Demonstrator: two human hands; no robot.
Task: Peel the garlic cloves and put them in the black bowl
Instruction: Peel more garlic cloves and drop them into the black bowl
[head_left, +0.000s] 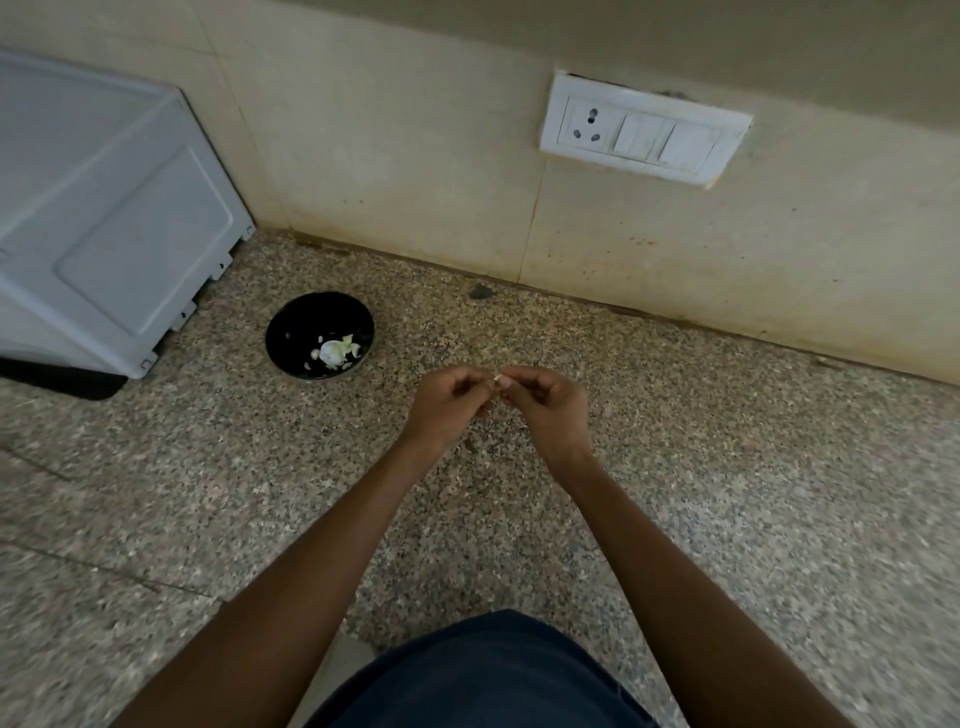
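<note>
One garlic clove (497, 383) is held above the speckled stone worktop (675, 467), pinched between the fingertips of both hands; only a small pale sliver of it is seen, the rest being hidden by the fingers. The left hand (451, 400) is curled, thumb and forefinger closed on the clove's left end; the right hand (545, 402) is curled likewise on the right end, the two hands touching at the clove. The clove is judged very light, firm under the thumb but easily bruised, with a dry papery skin that is expected to tear and flake; once bared, the flesh is likely to be slightly tacky rather than slippery. A hold on the body with one hand is judged best, the skin being lifted at a tip with the nail of the other. How much skin remains cannot be told. The black bowl (291, 325) stands on the worktop to the left of the hands, well apart from them, near a white appliance (104, 218). Count: hands, two; cloves in hand, one; bowls, one. In the bowl one larger pale garlic mass (331, 351) is seen with several small pale pieces around it; an exact count cannot be made, nor peel told from clove. On the wall one switch plate (644, 135) is noted, with one socket and two switches.
</note>
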